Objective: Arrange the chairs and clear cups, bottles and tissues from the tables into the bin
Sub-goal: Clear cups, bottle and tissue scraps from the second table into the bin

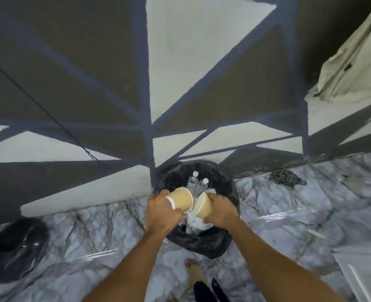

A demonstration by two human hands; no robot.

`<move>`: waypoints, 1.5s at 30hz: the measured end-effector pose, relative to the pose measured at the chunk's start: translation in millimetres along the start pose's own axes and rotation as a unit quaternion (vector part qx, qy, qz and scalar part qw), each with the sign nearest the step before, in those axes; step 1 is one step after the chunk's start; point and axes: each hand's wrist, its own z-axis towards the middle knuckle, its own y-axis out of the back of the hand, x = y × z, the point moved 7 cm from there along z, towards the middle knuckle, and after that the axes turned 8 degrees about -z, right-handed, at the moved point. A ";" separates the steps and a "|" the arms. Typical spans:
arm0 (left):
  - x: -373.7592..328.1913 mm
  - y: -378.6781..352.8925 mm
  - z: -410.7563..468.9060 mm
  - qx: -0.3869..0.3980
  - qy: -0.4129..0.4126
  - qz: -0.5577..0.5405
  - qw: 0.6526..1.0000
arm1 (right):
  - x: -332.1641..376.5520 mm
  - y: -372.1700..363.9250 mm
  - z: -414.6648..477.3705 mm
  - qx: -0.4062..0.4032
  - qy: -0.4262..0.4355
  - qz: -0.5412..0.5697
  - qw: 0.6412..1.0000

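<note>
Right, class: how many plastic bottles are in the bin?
2: left plastic bottle and right plastic bottle, side by side in the bin; others may be hidden underneath.

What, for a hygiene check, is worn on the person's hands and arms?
Nothing visible: the left hand and right hand have no gloves; the left forearm and right forearm show no sleeves, watch or bands.

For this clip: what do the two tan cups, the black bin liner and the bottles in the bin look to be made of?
left-hand cup and right-hand cup: likely paper, with matte tan walls and a paler rim.
bin liner: thin plastic film, black, glossy and crumpled.
bottles: probably clear plastic, with see-through walls and white caps.
</note>
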 end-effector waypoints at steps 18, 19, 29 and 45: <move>-15.2 -75.4 56.3 0.067 -0.008 -0.020 0.998 | -30.9 4.3 57.2 0.016 0.008 0.006 1.000; -16.2 -80.0 59.4 0.074 -0.008 -0.025 0.997 | -32.0 4.5 58.3 0.015 0.006 0.014 1.000; -8.5 -124.9 49.4 0.224 0.042 -0.014 0.974 | -78.5 12.3 56.3 -0.026 -0.109 -0.017 0.994; 76.0 56.4 -22.1 0.028 0.085 -0.069 0.994 | 161.2 -4.8 -12.7 -0.043 0.208 -0.077 0.974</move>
